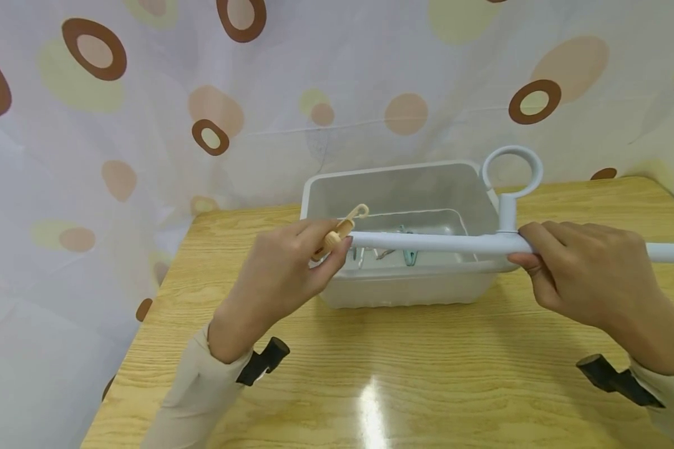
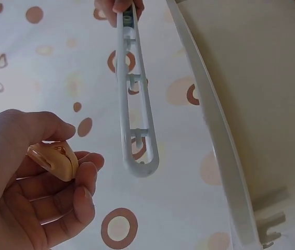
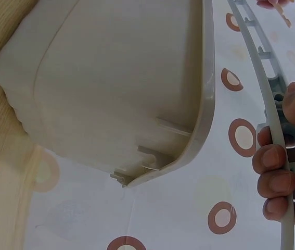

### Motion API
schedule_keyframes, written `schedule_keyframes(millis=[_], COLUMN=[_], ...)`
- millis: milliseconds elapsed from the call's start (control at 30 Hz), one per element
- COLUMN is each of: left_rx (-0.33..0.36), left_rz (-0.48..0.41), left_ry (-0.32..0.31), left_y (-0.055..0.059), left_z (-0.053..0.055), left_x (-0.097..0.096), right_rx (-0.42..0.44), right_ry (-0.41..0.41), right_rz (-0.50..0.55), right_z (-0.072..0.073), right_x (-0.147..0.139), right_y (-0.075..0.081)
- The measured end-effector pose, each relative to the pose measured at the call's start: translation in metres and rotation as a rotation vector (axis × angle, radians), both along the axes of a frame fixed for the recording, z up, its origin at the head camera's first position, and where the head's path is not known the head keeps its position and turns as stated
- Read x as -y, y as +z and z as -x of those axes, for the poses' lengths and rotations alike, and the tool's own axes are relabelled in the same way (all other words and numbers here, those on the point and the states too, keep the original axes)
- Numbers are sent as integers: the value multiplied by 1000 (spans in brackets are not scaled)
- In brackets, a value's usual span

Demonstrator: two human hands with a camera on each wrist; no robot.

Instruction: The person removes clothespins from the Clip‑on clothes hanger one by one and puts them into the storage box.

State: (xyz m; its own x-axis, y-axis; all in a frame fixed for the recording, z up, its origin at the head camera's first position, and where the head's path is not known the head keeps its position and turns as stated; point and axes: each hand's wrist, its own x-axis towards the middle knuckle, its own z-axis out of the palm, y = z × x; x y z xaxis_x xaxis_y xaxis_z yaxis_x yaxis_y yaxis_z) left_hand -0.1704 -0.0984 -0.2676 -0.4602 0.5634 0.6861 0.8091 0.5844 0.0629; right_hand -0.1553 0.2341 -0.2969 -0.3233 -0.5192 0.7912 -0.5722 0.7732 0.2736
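Note:
In the head view my left hand (image 1: 283, 271) pinches a beige clothes peg with a small hook (image 1: 345, 226) between thumb and fingers. The left wrist view shows the peg (image 2: 59, 162) held at the fingertips. My right hand (image 1: 592, 271) grips a pale blue-grey hanger bar (image 1: 421, 242) beside its upright ring (image 1: 538, 174). The bar lies level across the front of a plastic bin, its left end right by the peg. In the right wrist view, fingers (image 3: 277, 182) curl round the slotted bar (image 3: 261, 78).
The whitish plastic bin (image 1: 410, 292) stands on the wooden table (image 1: 258, 386) near the back. Inside it lie several pegs, a teal one (image 1: 409, 257) among them. A spotted curtain (image 1: 359, 68) hangs behind the table and at its left.

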Motion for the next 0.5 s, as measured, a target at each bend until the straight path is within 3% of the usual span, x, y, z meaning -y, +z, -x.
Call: schedule_keyframes(millis=[500], left_rx=[36], left_rz=[-37], left_ry=[32], left_y=[2], left_z=[12], left_x=[12], right_rx=[-12], right_ry=[5], right_rz=[24], right_z=[-1], right_x=[-1], right_y=[1])
